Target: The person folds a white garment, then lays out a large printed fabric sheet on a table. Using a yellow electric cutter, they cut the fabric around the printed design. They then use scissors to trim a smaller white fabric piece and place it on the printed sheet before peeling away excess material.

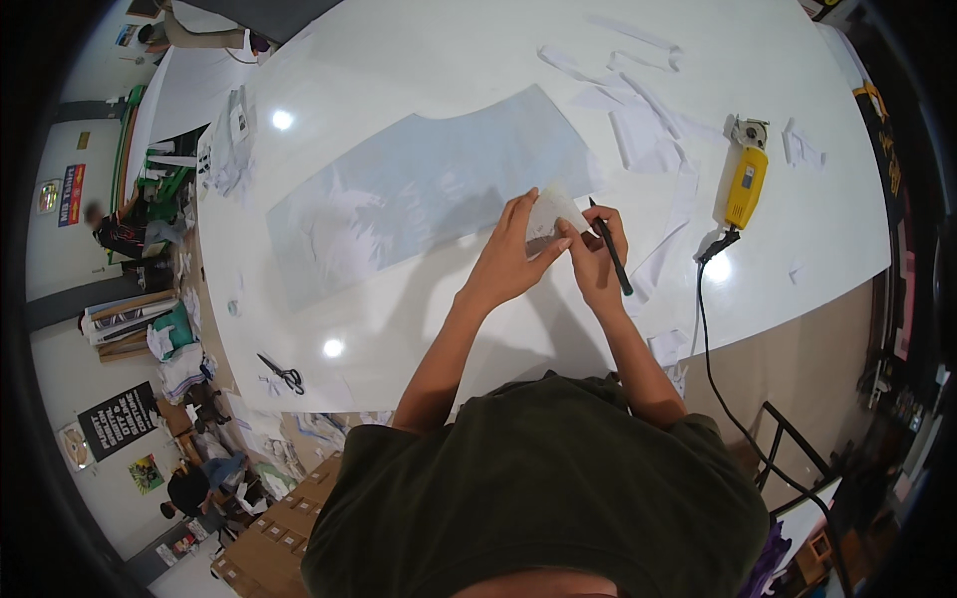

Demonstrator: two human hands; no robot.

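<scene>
Near the middle of the white table (399, 349), my left hand (505, 257) pinches a small whitish, translucent sheet (550, 214) between thumb and fingers. My right hand (596, 267) grips a black pen (611, 251) that slants across its fingers. The right fingertips also meet the lower right side of the small sheet. Just beyond my hands, a large pale blue cut panel (469, 159) with a whitish pattern lies flat. Whether it is paper or cloth, I cannot tell.
A yellow electric rotary cutter (746, 184) rests to the right, its black cord (710, 349) running off the table's edge. White offcuts (638, 130) lie at the far right. Black scissors (284, 376) sit near the left front edge. Other people (194, 490) are off to the left.
</scene>
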